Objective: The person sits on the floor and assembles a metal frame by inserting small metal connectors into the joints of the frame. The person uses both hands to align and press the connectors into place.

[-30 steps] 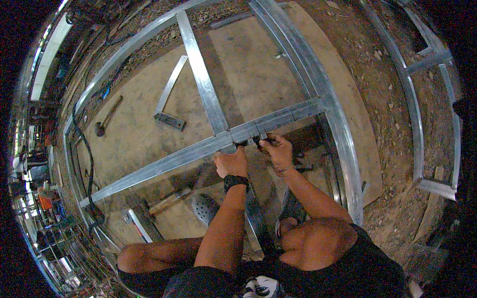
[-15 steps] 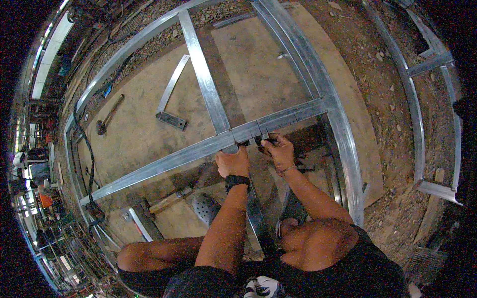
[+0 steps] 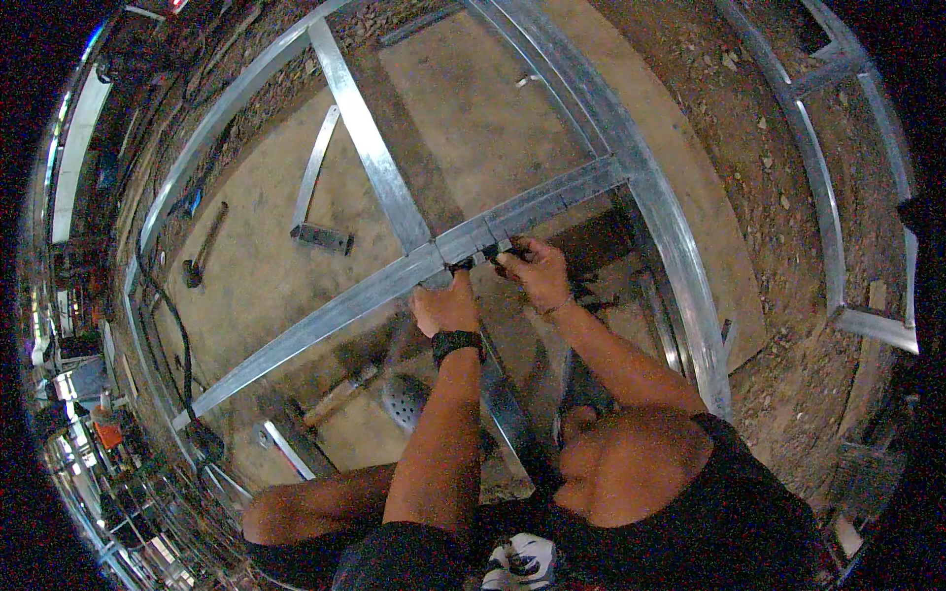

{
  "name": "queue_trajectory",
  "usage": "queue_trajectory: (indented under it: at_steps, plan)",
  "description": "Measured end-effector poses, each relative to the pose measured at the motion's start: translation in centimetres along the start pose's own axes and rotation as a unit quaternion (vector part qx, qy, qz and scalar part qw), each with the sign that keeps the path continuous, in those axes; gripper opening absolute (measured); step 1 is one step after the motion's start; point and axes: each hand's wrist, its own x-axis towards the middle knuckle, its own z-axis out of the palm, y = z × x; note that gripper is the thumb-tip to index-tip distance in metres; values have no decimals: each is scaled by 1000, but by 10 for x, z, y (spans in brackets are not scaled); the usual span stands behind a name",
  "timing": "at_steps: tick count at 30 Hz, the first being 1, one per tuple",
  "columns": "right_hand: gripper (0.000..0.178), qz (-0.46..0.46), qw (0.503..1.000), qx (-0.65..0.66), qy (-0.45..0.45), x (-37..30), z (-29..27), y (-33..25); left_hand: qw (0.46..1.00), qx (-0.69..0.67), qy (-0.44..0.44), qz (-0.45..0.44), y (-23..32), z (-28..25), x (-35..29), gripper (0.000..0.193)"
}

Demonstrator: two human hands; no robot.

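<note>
A long silver metal tube [image 3: 325,317] crosses the frame, with dark lines marked across its right part. My left hand [image 3: 446,305], below a black wristband, is closed against the tube's near edge, close to where another tube [image 3: 367,133] meets it. A rounded greyish thing and a dark bit show at its fingers; I cannot tell what they are. Just to the right, my right hand [image 3: 537,273] pinches a small dark piece at the same edge, beside the marks. A short pale tab shows above its fingertips, its kind unclear.
Inside the frame, a hammer [image 3: 204,246] and a try square [image 3: 323,239] lie on the brown board [image 3: 266,266]. A black cable [image 3: 180,330] runs along the left side. A grey clog [image 3: 404,399] is below the tube. Another metal frame [image 3: 833,217] lies at right.
The whole view has shifted, so the frame and tools appear a little further left and up. Both hands stay at about the same place on the tube.
</note>
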Motion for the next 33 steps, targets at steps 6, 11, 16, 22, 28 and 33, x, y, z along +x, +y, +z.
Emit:
queue_trajectory:
  at_steps: [6, 11, 16, 22, 28, 33]
  plan:
    - [28, -3, 999, -54, 2, 3, -9, 1, 998, 24, -33, -38, 16, -9, -6, 71]
    - [26, -56, 996, -72, 20, 8, -10, 15, 993, 8, -79, -87, 21, -15, -5, 71]
    - [24, 18, 1000, -17, 10, 2, -7, -6, 996, 25, -61, -55, -4, 7, 8, 75]
    - [24, -32, 997, -64, -1, 7, -18, 2, 993, 41, -83, -79, 15, -7, -4, 75]
    - [28, -13, 999, -49, 14, 8, -16, 4, 992, 59, -95, -63, 6, 1, 2, 76]
    - [30, -16, 999, -43, 8, 6, -24, -1, 993, 38, -96, -63, 13, -2, -6, 75]
